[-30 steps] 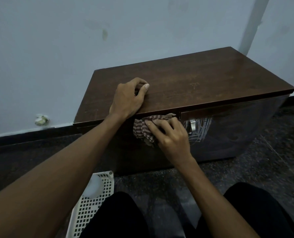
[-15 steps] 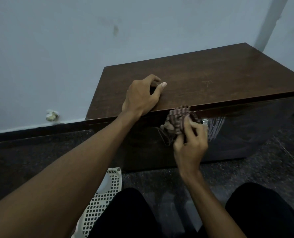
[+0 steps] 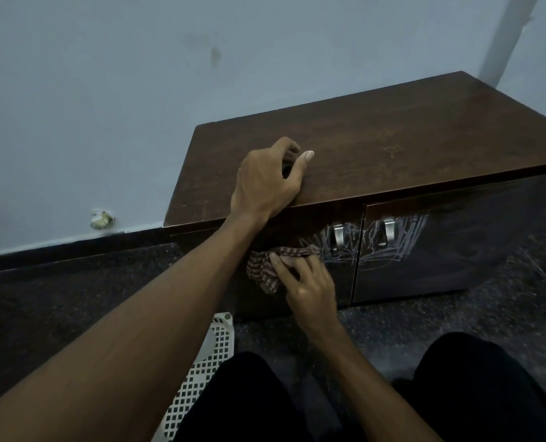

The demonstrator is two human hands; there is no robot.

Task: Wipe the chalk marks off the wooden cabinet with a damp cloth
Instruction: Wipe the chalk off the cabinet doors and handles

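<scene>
The dark brown wooden cabinet (image 3: 392,148) stands against a pale blue wall (image 3: 137,90). The left hand (image 3: 265,183) rests on the front edge of its top, near the left corner, with its fingers curled under, its thumb stretched flat and nothing in its grasp. Below it, the right hand (image 3: 309,288) holds the red-and-white checked cloth (image 3: 262,269) bunched under bent fingers against the left door. White chalk marks (image 3: 354,250) run across both doors, just right of the cloth, around two metal handles (image 3: 338,236). A white perforated plastic basket (image 3: 201,378) sits on the dark speckled floor (image 3: 74,298) before the cabinet's left corner.
</scene>
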